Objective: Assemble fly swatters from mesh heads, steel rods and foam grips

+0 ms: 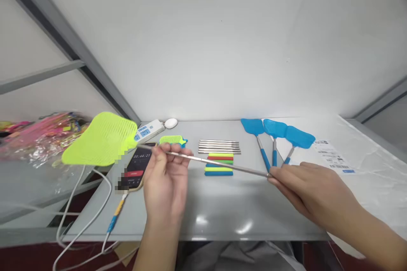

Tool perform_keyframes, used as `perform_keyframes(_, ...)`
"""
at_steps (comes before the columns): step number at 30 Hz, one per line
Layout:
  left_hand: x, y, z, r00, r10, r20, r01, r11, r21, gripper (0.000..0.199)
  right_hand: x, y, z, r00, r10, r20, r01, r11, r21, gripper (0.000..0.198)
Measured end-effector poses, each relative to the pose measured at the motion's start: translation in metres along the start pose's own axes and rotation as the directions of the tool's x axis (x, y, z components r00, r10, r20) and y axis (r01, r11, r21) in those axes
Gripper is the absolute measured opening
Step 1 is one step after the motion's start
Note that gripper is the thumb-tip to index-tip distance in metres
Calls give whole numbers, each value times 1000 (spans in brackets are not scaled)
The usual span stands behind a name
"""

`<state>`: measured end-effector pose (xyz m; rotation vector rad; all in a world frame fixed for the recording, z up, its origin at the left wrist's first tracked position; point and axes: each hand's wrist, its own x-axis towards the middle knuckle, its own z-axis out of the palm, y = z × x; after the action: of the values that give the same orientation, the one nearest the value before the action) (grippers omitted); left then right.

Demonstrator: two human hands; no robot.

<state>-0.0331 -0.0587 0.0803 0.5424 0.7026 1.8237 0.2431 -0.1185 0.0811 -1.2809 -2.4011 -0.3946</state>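
Note:
A yellow-green fly swatter (101, 139) with a long, drawn-out metal rod lies across both my hands. My left hand (168, 178), palm up, pinches the rod near the swatter head between thumb and fingers. At the rod's other end, the fingers of my right hand (305, 190) close round it and hide its tip. Beyond the rod, several metal rods (219, 146) lie side by side on the grey table (222, 207). Coloured handle tubes (218, 169) in blue, yellow, red and green lie just in front of them. Small swatter heads (173, 139) sit behind my left hand.
Three blue fly swatters (275, 129) lie at the back right, beside white wrapping with a label (332, 156). On the left are a phone (138, 167) showing a timer, a power strip (149, 130), white cables (110, 186) and plastic-bagged goods (47, 135). A white mouse (171, 123) rests near the wall.

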Motion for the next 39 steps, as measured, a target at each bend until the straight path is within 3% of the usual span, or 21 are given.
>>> perform_keyframes(5, -53, -30, 21, 992, 54, 116, -58, 998, 29, 28, -16, -21, -10, 992, 50, -112, -59, 995, -80, 24)
perform_keyframes(9, -117, -55, 27, 929, -113, 352, 54, 983, 173, 35, -23, -48, -11, 987, 11, -161, -23, 997, -73, 24)
perform_keyframes(13, -147, -50, 14, 963, -64, 262, 12, 980, 197, 32, -34, -66, -9, 984, -44, -171, 37, 998, -44, 25)
perform_keyframes(19, -116, -9, -13, 990, 133, 38, -133, 991, -3, 26, -57, -50, -5, 987, -83, -135, 72, 994, -83, 28)
perform_keyframes(22, -105, 3, -14, 986, 159, 47, -156, 986, -59, 26, -70, -31, -3, 986, -90, -138, 81, 994, -72, 26)
perform_keyframes(28, -86, -8, -3, 987, 88, 138, -80, 995, -64, 26, -100, -6, 8, 981, -54, -185, 25, 988, -154, 19)
perform_keyframes(33, -40, -10, 0, 992, 39, 123, -26, 994, -104, 23, -124, 9, 20, 984, 49, -170, -78, 982, -172, 20)
perform_keyframes(36, -17, -13, 8, 996, 7, 91, 4, 992, -125, 22, -119, 15, 23, 979, 96, -179, -131, 972, -193, 21)
perform_keyframes(39, -11, -27, 19, 997, 62, 43, -56, 990, -130, 25, -98, 15, 28, 965, 138, -222, -178, 969, -174, 26)
